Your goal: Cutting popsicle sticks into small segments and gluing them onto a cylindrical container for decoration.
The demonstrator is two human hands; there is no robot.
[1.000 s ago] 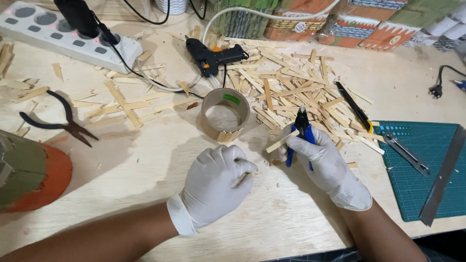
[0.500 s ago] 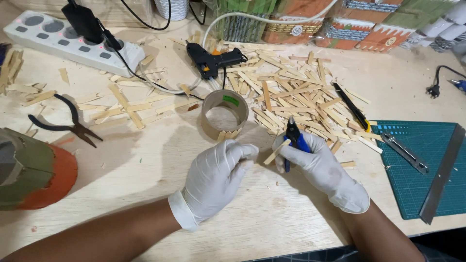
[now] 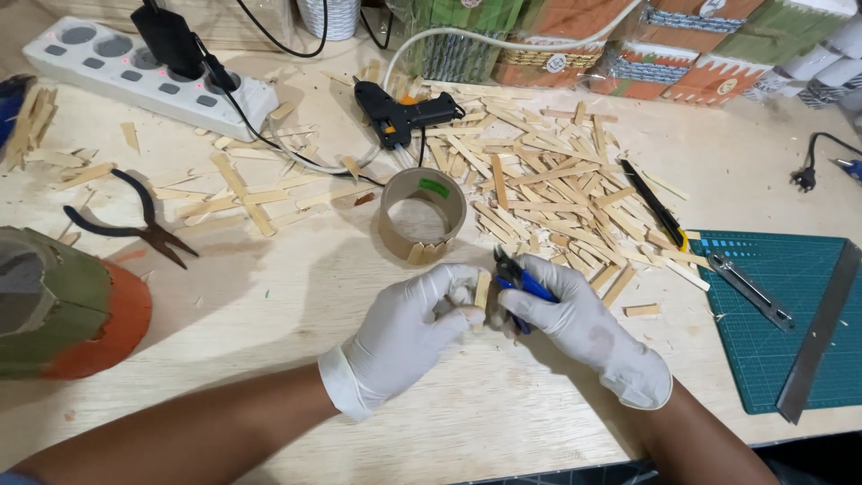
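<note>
Both my hands wear white gloves and meet at the middle of the wooden table. My left hand [image 3: 409, 328] pinches a short wooden stick [image 3: 482, 289] upright between thumb and fingers. My right hand [image 3: 575, 323] grips blue-handled cutters [image 3: 516, 280], whose dark jaws sit right beside the stick's top. Just beyond the hands stands a cardboard tape ring [image 3: 422, 216] with small stick pieces stuck along its near edge.
A heap of wooden sticks [image 3: 548, 193] lies behind. A black glue gun [image 3: 395, 112], white power strip [image 3: 144, 76], black pliers [image 3: 135, 224], a green-and-orange model [image 3: 63, 305], a green cutting mat [image 3: 777, 314] with metal ruler [image 3: 822, 328] and a utility knife [image 3: 654, 205] surround the hands.
My hands have come closer together. The stick now stands upright in my left hand, and the cutters have swung left toward it.
</note>
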